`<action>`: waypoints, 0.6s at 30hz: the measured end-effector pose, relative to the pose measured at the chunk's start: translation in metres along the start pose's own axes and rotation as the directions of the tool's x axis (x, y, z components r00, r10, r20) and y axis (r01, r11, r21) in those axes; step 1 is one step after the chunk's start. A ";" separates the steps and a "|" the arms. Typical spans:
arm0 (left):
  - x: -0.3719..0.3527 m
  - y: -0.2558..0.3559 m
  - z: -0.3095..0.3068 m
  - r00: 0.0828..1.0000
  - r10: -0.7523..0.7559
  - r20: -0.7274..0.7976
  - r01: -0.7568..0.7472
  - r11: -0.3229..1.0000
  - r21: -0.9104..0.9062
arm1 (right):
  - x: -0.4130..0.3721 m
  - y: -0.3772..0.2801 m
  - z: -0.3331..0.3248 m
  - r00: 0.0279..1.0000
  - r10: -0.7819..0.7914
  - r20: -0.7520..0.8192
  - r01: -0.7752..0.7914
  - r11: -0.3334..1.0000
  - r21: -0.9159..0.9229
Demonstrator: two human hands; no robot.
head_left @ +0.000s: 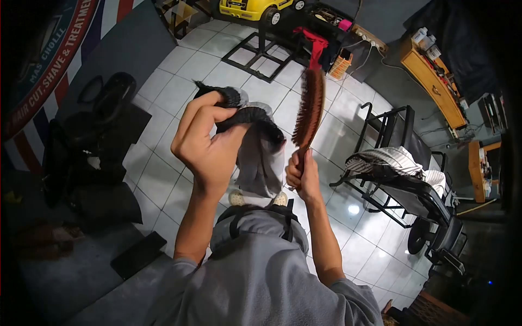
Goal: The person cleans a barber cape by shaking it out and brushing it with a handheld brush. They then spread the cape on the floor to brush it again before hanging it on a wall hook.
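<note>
My left hand [209,144] is raised at the centre left, its fingers curled round a dark, bristly, crumpled item [253,117] that hangs toward the right. What exactly this item is, I cannot make out. In my right hand [303,176] is the handle of a brown brush [310,111], held upright with its dark bristles facing left. A gap separates the brush from the dark item. Below both hands show my grey trousers and light, spotted shoes [236,198].
A black barber chair [402,201] with a striped cloth [389,158] stands at the right. Wooden shelves [435,89] hang on the right wall. A black metal frame [261,61] and a yellow toy car [247,8] are ahead. Dark chairs [111,103] are at the left.
</note>
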State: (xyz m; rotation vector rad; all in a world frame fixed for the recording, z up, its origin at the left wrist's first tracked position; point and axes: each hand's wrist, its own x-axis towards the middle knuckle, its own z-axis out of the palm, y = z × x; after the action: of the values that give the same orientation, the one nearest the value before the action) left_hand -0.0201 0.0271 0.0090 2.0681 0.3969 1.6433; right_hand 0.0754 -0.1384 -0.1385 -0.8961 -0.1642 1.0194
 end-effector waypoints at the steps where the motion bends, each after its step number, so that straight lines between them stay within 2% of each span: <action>1: 0.002 0.002 0.003 1.000 0.026 0.001 -0.026 1.000 0.005 | -0.005 -0.003 0.010 0.992 -0.066 0.109 0.074 0.995 -0.072; 2: 0.004 0.003 0.005 0.999 0.053 0.001 -0.053 0.999 0.009 | -0.011 -0.003 0.023 0.979 -0.151 0.133 0.184 0.940 -0.288; 4: 0.011 0.006 0.004 0.996 0.086 -0.007 -0.086 0.996 0.037 | -0.021 -0.001 0.036 0.943 0.162 0.291 -0.082 0.960 -0.269; 6: 0.016 0.006 0.001 0.994 0.101 -0.048 -0.099 0.994 0.050 | -0.012 0.028 0.018 0.912 0.228 0.340 -0.126 0.946 -0.298; 7: 0.017 0.001 0.001 0.988 0.118 -0.103 -0.114 0.993 0.044 | -0.008 0.044 0.003 0.932 0.236 0.275 -0.099 0.896 -0.433; 10: 0.024 -0.002 -0.004 0.965 0.132 -0.227 -0.142 0.989 -0.029 | 0.013 0.128 -0.092 0.941 0.299 0.158 -0.047 0.579 -0.814; 12: 0.025 -0.004 -0.009 0.970 0.135 -0.203 -0.139 0.990 -0.002 | 0.005 0.169 -0.157 0.935 0.354 0.012 -0.061 0.196 -0.979; 14: 0.025 -0.005 -0.010 0.973 0.121 -0.196 -0.124 0.992 -0.004 | 0.000 0.221 -0.227 0.869 0.442 -0.221 -0.141 -0.206 -0.968; 16: 0.026 -0.005 -0.012 0.974 0.144 -0.177 -0.145 0.989 0.006 | -0.026 0.197 -0.216 0.818 0.344 -0.461 -0.330 -0.374 -0.866; 18: 0.029 -0.004 -0.012 0.972 0.165 -0.167 -0.165 0.986 0.014 | -0.034 0.198 -0.231 0.859 0.225 -0.460 -0.372 -0.343 -0.863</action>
State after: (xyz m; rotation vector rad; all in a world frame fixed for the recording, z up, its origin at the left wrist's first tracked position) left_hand -0.0245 0.0474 0.0331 2.0156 0.2851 1.9239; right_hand 0.0419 -0.2542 -0.4197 -2.7632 -0.8289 1.2340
